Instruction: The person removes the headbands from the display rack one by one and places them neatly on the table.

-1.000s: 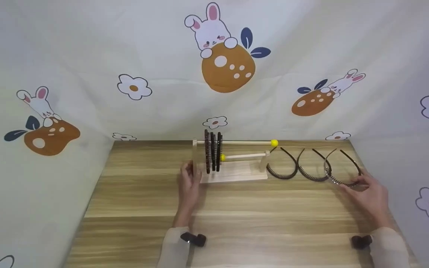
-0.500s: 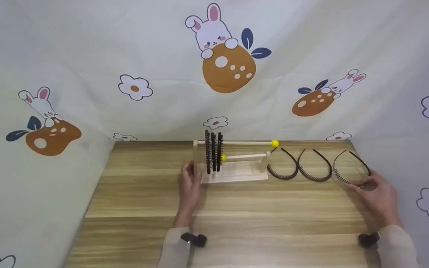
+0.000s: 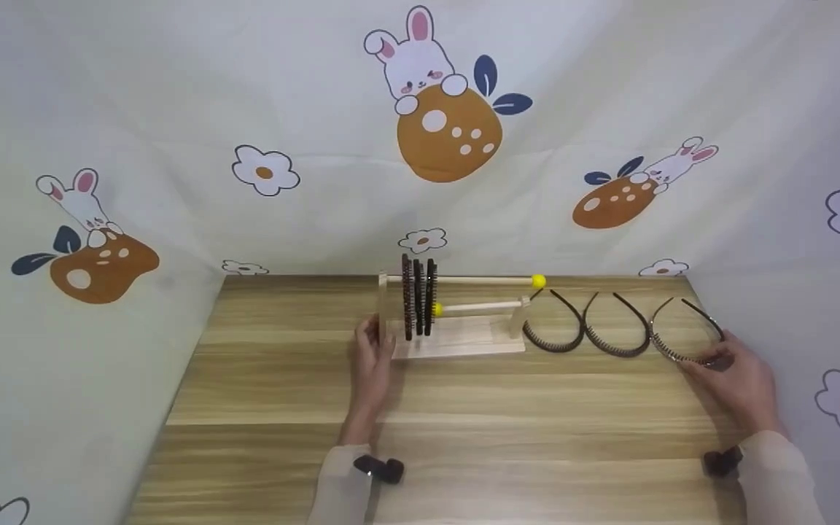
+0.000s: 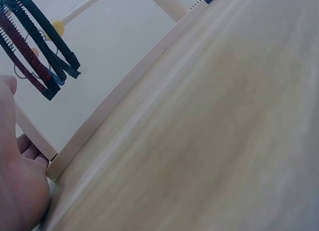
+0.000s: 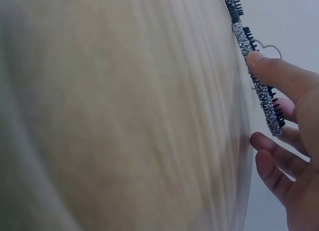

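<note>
My left hand (image 3: 372,361) grips the left upright of a wooden rack (image 3: 456,337); in the left wrist view its palm lies beside the rack's corner. Several dark toothed headbands (image 3: 418,299) hang on the rack's upper rod near that upright. To the right, my right hand (image 3: 739,379) pinches the lower right side of a silver glittery headband (image 3: 664,353). In the right wrist view the thumb lies on the headband's sparkly outer face (image 5: 269,111), with fingers behind it. Two dark headbands, one left (image 3: 555,348) and one middle (image 3: 620,352), lie between the rack and the silver one.
The rack's two rods end in yellow balls, an upper one (image 3: 538,281) and a lower one (image 3: 437,310). A patterned cloth (image 3: 303,226) rises behind and beside the wood-grain table (image 3: 507,437).
My right hand has shifted the silver headband rightward, off its overlap with the middle headband, then slightly back left beside it. The left hand stays on the rack.
</note>
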`<state>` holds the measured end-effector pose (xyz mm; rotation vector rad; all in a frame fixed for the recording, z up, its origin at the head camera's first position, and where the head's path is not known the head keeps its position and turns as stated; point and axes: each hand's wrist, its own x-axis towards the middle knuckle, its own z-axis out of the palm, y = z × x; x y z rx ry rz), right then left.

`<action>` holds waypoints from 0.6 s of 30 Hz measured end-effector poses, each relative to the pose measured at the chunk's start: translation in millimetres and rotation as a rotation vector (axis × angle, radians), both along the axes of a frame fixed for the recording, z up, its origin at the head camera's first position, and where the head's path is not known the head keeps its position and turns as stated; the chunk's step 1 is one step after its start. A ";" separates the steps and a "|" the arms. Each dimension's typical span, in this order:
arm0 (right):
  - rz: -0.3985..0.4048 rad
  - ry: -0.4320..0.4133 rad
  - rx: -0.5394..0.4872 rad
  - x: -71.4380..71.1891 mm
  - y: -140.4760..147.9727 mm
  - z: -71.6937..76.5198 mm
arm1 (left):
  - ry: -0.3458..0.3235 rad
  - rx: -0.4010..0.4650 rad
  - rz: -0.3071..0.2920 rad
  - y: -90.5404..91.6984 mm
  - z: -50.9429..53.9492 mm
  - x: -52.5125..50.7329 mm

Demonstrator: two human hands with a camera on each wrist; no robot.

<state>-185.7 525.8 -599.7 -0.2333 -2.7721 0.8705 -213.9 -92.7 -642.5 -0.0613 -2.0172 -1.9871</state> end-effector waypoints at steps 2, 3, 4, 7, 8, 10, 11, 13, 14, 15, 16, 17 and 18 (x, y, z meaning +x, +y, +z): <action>0.007 -0.020 0.013 -1.9 0.8 -0.7 | -0.002 0.002 0.000 -0.1 0.1 0.1; 0.012 -0.029 0.021 -2.9 1.7 -1.0 | -0.001 0.002 -0.001 -0.1 0.2 0.2; 0.018 -0.032 0.032 -3.7 2.1 -1.5 | -0.001 0.001 -0.001 -0.1 0.2 0.2; 0.039 -0.040 0.049 -5.5 3.6 -3.3 | 0.000 0.008 -0.003 -0.6 -0.9 -0.4; 0.049 -0.042 0.048 -6.0 3.9 -3.5 | 0.001 0.008 -0.003 -0.8 -1.1 -0.3; 0.068 -0.054 0.038 -6.8 3.9 -3.7 | -0.002 0.010 -0.002 -0.9 -1.1 -0.3; 0.077 -0.067 0.028 -7.1 4.3 -3.6 | -0.005 0.009 -0.002 -1.0 -1.0 -0.2; 0.096 -0.096 0.008 -7.9 5.0 -3.3 | -0.011 0.008 -0.001 -1.0 -0.2 0.3; 0.103 -0.114 -0.001 -8.1 5.4 -3.1 | -0.016 0.007 0.000 -1.0 0.5 0.5; 0.108 -0.128 -0.004 -8.1 5.6 -3.0 | -0.021 0.006 0.001 -1.0 1.0 0.6; 0.112 -0.134 0.001 -8.4 5.7 -3.4 | -0.026 0.005 0.001 -1.0 1.4 0.8; 0.115 -0.134 0.006 -8.2 6.0 -3.9 | -0.031 0.003 0.002 -0.8 1.7 1.0; 0.120 -0.127 0.016 -8.0 6.1 -4.8 | -0.033 0.003 0.002 -0.7 1.7 1.3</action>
